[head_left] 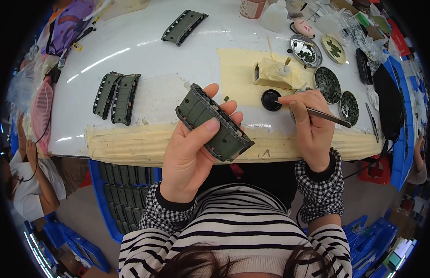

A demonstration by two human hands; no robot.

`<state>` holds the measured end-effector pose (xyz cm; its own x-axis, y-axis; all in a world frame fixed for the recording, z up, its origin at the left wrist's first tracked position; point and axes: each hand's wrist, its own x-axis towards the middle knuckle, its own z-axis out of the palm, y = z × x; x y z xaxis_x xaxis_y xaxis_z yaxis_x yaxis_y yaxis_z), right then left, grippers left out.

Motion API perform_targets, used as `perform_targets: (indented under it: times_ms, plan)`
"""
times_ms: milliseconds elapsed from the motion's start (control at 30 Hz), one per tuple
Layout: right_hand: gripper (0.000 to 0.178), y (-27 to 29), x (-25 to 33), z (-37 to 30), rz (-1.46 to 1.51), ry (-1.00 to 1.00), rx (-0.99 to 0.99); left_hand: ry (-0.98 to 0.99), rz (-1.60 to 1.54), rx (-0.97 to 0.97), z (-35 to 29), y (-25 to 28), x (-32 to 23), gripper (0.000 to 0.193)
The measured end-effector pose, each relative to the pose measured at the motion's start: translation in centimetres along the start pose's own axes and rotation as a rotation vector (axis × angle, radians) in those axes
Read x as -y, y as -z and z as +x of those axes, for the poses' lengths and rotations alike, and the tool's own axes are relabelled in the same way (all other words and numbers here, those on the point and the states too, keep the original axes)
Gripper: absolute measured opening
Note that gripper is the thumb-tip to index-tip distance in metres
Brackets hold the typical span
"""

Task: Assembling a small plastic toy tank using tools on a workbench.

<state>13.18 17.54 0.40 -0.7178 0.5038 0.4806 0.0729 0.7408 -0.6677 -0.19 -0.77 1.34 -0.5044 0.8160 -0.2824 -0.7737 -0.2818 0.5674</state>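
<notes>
My left hand (185, 153) is wrapped round a long dark green moulded part (194, 111), tilted, with beaded grey edges and small round holes. Its thumb presses on the face and the fingertips show past the far edge. Pinched in my right hand (313, 127) are metal tweezers (333, 117). Their tip end reaches a small round black dish (271, 101); the fingers partly hide the tips, and I cannot tell whether they grip anything. A tiny dark green bit (226, 98) lies on the table between the hands.
Similar green parts (125, 99) lie at left and far (185, 28). Round tins (327, 85) of small dark pieces stand right, beside a tape-wrapped block (273, 74). Plastic bottles (274, 16) stand at the back. A blue crate (100, 199) of green parts sits below the table edge.
</notes>
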Motion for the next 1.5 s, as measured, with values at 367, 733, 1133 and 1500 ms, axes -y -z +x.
perform_targets:
  times_ms: [367, 733, 1133, 1500]
  plan:
    - [0.011, -0.1, 0.0, -0.1, -0.018, -0.004, 0.021, -0.036, -0.067, -0.016, -0.6, 0.6, 0.1, 0.038]
    - [0.014, 1.4, 1.9, 0.0, 0.136, 0.079, -0.076, -0.065, -0.145, -0.057, -0.3, 0.2, -0.6, 0.042]
    - [0.021, -0.6, 6.1, -0.6, 0.519, 0.113, 0.192, -0.069, -0.084, -0.085, 0.4, -0.2, -0.2, 0.043]
    - [0.017, -1.3, 5.5, -0.5, 0.495, 0.13, 0.167, -0.072, -0.101, -0.102, 0.5, -0.1, -0.2, 0.042]
